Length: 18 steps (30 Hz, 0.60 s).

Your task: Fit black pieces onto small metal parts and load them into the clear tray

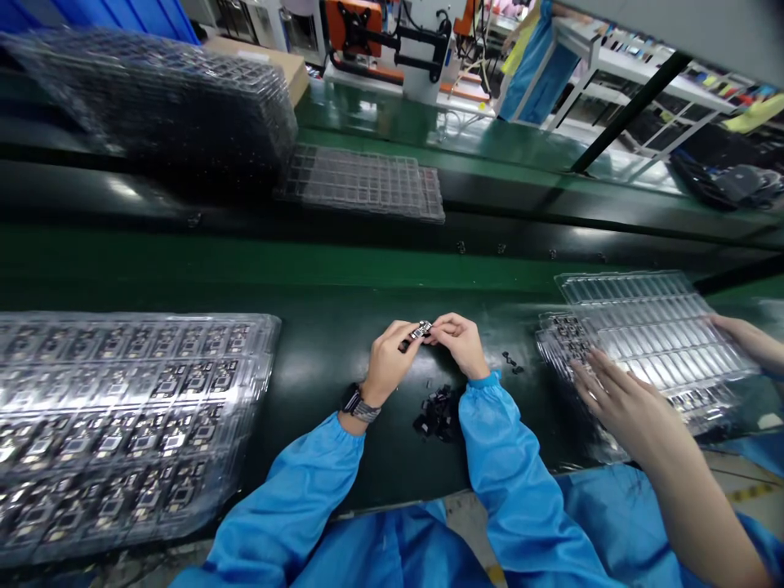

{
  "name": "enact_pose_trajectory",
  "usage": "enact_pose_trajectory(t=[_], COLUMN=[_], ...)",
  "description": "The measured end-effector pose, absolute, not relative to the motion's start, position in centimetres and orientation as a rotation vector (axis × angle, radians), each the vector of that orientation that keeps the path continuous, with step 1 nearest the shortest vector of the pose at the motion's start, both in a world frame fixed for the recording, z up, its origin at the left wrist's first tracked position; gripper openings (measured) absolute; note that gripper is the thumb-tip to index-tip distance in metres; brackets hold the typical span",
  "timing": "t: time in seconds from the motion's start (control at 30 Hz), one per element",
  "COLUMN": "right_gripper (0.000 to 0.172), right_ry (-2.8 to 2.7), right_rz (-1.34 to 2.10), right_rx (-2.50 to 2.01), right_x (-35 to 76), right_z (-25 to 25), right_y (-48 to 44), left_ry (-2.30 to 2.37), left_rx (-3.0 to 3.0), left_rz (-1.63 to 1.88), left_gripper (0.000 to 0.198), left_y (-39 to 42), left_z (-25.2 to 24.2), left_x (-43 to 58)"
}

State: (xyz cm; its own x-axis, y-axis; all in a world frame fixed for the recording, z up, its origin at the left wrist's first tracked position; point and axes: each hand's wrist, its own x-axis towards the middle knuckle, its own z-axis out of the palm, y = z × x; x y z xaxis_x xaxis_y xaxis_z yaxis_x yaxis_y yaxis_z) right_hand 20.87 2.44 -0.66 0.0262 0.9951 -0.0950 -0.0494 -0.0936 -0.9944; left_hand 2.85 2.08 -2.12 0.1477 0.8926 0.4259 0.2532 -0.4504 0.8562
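Just now, the left hand (392, 365) and right hand (461, 345) meet over the belt (318, 465), their fingers (438, 325) closed in a pinch on one small black-and-silver part (420, 330). The part sits between the two sets of fingertips, touching both, neither hand clearly nearer, its long axis slanting up from the left fingers toward the right. A watch (358, 404) circles the left wrist. Just below lies one heap of black pieces (438, 414), too tangled to count, with about two loose pieces (511, 363) to the right. One loaded stack of clear trays (122, 433) sits toward the belt's left end. Toward the right end, a co-worker's two hands (618, 400) rest on a clear tray (649, 327). Beyond, on a farther belt, are one tall tray stack (153, 106) and one lower tray pile (361, 184).
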Motion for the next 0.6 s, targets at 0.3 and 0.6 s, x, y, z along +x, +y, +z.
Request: enact_pose_trajectory(t=[0.3,0.6], right_gripper=[0.038,0.043], right_ry=[-1.065,-1.071], right_rz=[1.332,1.350], right_rx=[-1.228,-1.234], right_x=[20.81,20.78], right_z=[-0.39,-0.22], right_y=[2.45,2.37], left_ry=[1.124,1.149], left_rx=[1.840,1.863], left_rz=[1.304,1.282], left_gripper=[0.023,0.025], left_y=[2.09,2.04], left_z=[-2.20,-2.28], left_x=[2.78,2.81])
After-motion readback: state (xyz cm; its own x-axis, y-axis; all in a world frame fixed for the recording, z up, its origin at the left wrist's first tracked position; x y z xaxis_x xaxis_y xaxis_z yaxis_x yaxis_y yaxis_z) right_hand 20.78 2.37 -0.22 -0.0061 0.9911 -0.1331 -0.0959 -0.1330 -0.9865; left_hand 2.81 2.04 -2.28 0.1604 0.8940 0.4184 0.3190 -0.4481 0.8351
